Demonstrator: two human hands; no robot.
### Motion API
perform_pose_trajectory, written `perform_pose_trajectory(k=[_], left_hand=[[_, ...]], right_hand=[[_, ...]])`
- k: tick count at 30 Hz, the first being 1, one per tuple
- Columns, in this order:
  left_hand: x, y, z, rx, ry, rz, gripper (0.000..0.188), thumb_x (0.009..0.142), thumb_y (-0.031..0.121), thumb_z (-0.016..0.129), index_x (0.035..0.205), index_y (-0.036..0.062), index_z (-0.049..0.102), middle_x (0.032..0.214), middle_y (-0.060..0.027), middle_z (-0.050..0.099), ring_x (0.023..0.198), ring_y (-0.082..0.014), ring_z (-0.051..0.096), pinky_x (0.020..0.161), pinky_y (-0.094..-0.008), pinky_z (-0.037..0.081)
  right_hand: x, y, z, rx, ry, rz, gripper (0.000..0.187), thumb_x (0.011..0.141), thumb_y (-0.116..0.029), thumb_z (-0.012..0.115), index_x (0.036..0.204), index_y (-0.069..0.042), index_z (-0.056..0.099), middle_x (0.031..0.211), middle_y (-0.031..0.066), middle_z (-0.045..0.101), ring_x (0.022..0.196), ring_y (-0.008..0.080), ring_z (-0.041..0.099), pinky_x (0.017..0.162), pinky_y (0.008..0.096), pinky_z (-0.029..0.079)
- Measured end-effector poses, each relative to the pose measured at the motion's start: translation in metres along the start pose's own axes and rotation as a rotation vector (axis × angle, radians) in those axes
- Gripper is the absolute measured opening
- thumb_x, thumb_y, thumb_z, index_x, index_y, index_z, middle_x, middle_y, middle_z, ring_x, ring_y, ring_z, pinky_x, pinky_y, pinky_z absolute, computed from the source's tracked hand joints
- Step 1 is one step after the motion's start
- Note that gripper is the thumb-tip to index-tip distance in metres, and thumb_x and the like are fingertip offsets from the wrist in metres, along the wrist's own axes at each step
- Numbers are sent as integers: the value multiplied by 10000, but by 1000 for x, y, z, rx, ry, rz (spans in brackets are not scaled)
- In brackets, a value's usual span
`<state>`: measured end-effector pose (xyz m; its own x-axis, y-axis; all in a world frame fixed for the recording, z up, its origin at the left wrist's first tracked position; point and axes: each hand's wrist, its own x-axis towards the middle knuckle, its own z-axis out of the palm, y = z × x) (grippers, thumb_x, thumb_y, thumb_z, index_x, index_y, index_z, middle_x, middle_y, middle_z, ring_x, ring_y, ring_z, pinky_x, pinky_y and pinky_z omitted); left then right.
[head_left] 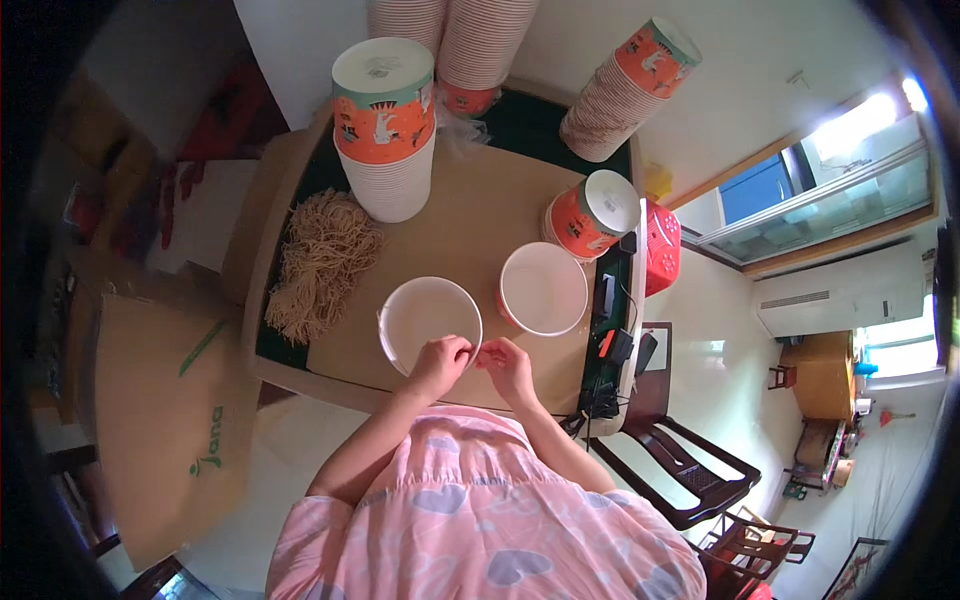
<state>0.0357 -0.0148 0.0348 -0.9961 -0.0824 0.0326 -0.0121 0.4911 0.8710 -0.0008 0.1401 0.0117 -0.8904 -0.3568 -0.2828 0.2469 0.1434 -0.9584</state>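
Tabletop (470, 215) of smooth brown board, rounded at its corners, with a dark green surface showing along its far and left edges. At 9 o'clock of it a large flat sheet of corrugated cardboard (160, 420) leans, tan and matt. At 12 o'clock tall stacks of paper cups (385, 130) rise, ribbed white at the rims and printed orange and teal on the outermost cup; another stack (630, 90) tilts at 1 o'clock. A tangled heap of thin, dry, straw-coloured noodles (320, 265) lies at 9 o'clock on the board. One orange cup (592, 215) lies on its side at 2 o'clock, its white base facing up. An open round cup (543, 289), white inside, stands at 4 o'clock. Just left of it sits a shallow, round, translucent white lid or bowl (425, 320). The left hand (440, 362) rests on its near rim, fingers curled together and pinching at that rim. The right hand (510, 362), just beside it at 3 o'clock, has fingertips drawn together; whether it grips anything cannot be told.
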Motion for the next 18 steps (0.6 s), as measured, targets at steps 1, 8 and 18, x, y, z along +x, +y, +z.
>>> perform_pose_trajectory(k=[1,8,18], left_hand=[[1,-1,5,13,-5,-19,93,759,58,592,827,3,625,792,-144,627,711,-298,620,625,-368,486],[4,-8,16,-120,-89,-138,44,735,46,609,758,10,614,710,-107,632,643,-197,620,583,-317,487],[8,-25,17,-811,-357,-753,69,882,24,473,903,24,539,734,-61,593,600,-133,580,494,-243,471]], right_hand=[[0,0,-2,62,-2,37,61,804,34,569,862,16,579,759,60,624,706,109,599,635,243,489],[-15,-22,-13,3,-2,90,65,853,8,522,916,10,537,777,69,624,700,125,609,617,245,504],[-23,-37,0,-432,-39,-236,186,818,52,479,978,-16,546,859,86,623,693,154,622,624,275,503]])
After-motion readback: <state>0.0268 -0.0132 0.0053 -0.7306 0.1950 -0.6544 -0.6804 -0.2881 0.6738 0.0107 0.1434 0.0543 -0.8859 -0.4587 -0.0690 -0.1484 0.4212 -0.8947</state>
